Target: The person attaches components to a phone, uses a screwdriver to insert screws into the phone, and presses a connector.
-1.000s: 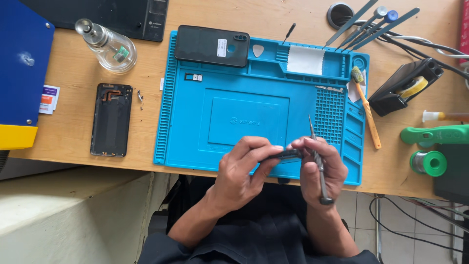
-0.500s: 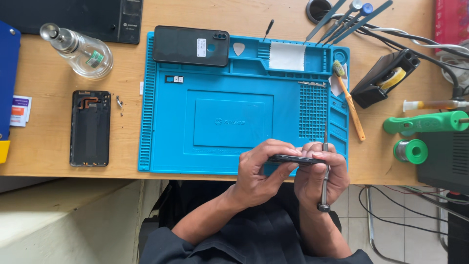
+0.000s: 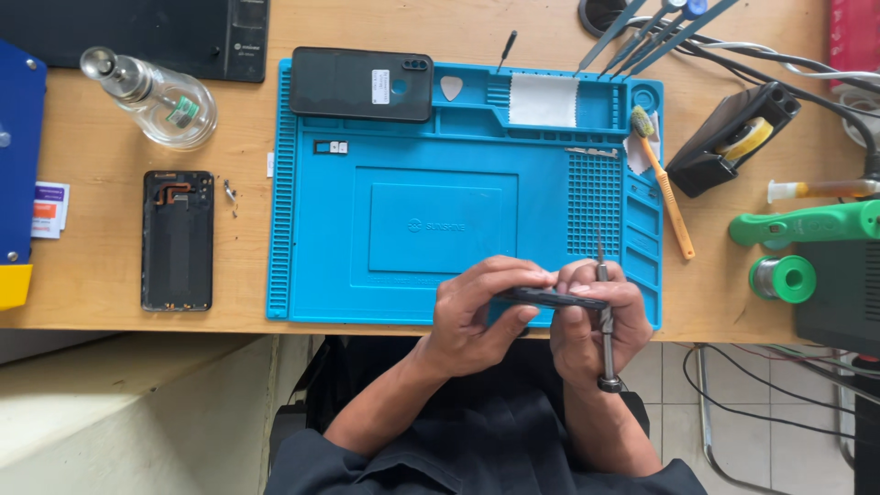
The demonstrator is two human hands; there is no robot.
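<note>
My left hand (image 3: 481,307) and my right hand (image 3: 591,321) hold a thin dark phone body (image 3: 548,297) edge-on over the near edge of the blue work mat (image 3: 367,229). A slim metal screwdriver (image 3: 603,321) stands upright in my right hand, its tip pointing away from me above the phone body. Another dark phone (image 3: 361,83) lies on the mat's far left corner. A black phone back cover (image 3: 177,240) lies on the wooden desk to the left of the mat.
A glass bottle (image 3: 151,96) lies at the far left. An orange-handled brush (image 3: 665,179), a black tape holder (image 3: 729,137), a green tool (image 3: 807,225), a green solder spool (image 3: 782,278) and cables sit to the right. Tweezers (image 3: 642,23) stand at the back.
The view has shifted so the desk appears further right. My hands with the phone body and screwdriver stay at the mat's near edge, with little change in grip.
</note>
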